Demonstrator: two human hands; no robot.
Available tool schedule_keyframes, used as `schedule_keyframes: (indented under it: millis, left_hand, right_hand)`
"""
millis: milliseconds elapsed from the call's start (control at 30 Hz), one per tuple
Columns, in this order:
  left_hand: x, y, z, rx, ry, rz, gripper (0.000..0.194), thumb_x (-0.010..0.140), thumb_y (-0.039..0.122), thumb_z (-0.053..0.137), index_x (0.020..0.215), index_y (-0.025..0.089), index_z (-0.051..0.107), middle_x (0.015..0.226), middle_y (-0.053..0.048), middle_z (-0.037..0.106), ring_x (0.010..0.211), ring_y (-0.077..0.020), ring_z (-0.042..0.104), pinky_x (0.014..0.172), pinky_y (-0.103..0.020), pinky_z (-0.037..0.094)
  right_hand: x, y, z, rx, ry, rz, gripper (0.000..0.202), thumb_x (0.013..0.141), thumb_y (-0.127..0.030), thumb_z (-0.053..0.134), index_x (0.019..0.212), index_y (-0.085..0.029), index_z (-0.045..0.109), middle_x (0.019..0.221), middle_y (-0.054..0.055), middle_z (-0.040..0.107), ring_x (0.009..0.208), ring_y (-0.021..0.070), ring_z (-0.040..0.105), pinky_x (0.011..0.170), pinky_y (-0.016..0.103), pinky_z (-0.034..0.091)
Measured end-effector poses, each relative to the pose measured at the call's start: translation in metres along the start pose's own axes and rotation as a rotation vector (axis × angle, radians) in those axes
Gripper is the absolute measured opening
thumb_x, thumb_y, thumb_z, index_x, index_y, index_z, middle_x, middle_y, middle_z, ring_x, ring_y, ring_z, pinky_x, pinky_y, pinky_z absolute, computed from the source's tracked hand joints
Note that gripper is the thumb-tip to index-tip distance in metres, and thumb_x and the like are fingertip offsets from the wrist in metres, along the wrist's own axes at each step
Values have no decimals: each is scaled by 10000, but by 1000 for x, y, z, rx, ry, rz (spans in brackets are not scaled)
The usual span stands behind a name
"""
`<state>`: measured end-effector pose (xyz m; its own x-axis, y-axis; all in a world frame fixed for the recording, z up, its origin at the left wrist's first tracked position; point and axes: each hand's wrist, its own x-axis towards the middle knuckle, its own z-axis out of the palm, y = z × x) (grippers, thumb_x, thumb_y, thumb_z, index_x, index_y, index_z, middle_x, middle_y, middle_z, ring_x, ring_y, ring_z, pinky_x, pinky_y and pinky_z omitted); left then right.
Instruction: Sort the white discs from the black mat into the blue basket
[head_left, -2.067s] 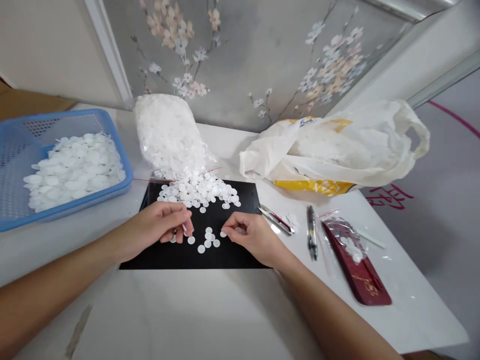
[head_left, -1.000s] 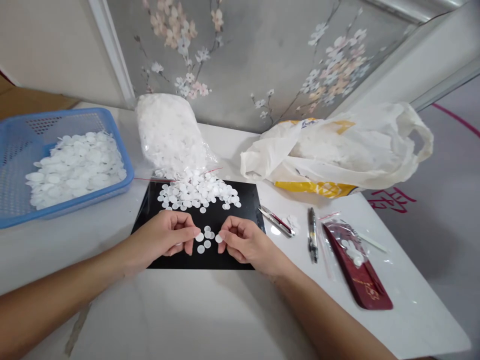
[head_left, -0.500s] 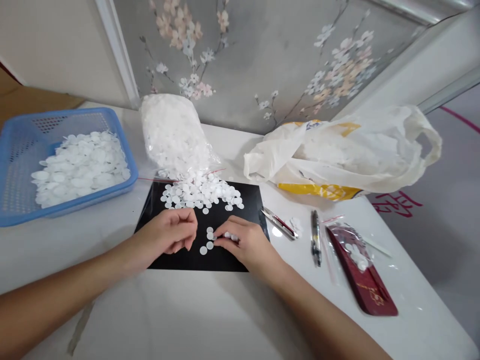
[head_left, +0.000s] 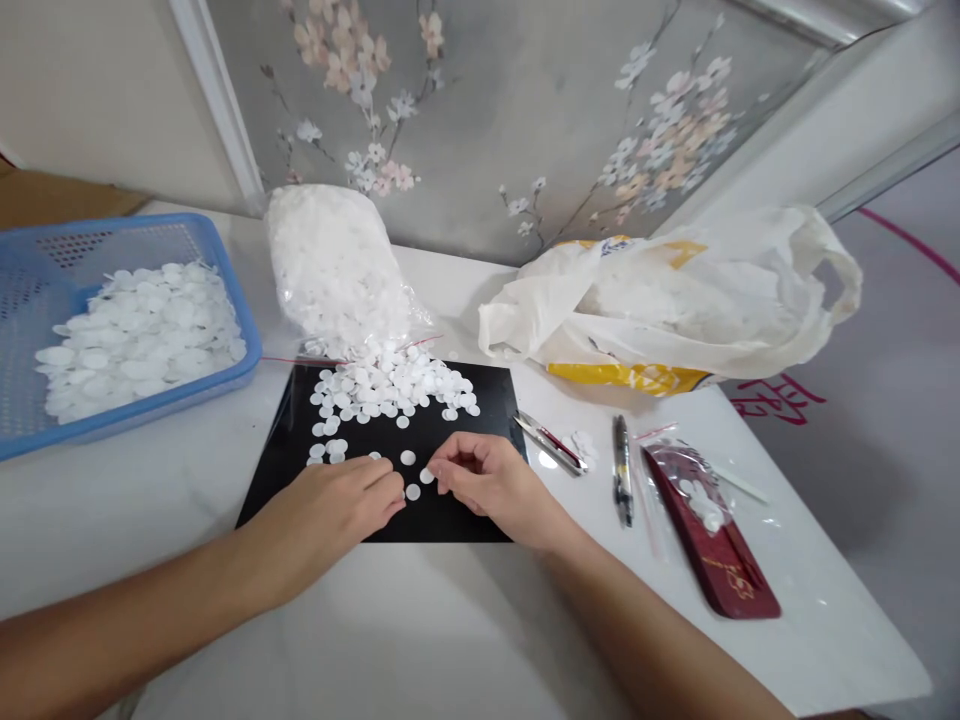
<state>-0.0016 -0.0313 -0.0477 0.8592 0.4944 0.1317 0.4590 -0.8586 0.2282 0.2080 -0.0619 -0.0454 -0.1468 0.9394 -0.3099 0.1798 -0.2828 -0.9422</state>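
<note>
Left hand (head_left: 337,510) curled, grip unclear, right hand (head_left: 433,472) pinching a white disc (head_left: 426,476) between them

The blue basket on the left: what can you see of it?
The blue, plastic-looking basket has a smooth rim and walls pierced with small holes. It sits upright and open on the white tabletop, its left end cut off by the picture's edge. Round white discs are heaped inside. A thin red strip ends by its right corner; whether they touch is unclear.
</note>
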Motion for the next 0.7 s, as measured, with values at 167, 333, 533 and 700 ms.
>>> schedule_keyframes:
  millis: [167,333,533,700]
  left_hand:
    - [9,-1,-12,-417,-81,-337,185,895,216,466,715,207,510,655,43,535,551,-114,455,509,-241,290]
    - [15,-8,-31,-1116,-73,-693,218,876,350,541,730,205,471,777,-1,697,501,-77,400,468,-205,293]
    - [16,-23,-43,-1535,45,-808,167,861,316,575,773,208,481,732,-8,671,528,-84,445,416,-185,226]
    - [15,-32,-45,-1133,33,-701,229,849,433,605,779,216,583,605,61,482,538,-91,416,471,-201,284]
  right_hand:
    - [-1,-8,-4,370,-25,95,209,714,-254,633,653,-202,440,662,-5,658,394,33,329,354,176,140]
    - [-3,-6,-9,289,-22,34,77,733,-204,585,749,-205,510,630,-41,609,452,66,411,389,180,217]
    - [-5,4,7,-329,21,-192,55,825,-215,653,810,-204,705,701,-19,603,561,94,458,529,233,339]
    - [-5,5,15,-518,-16,-276,123,828,-105,646,763,-208,638,796,-16,594,584,94,484,565,229,371]
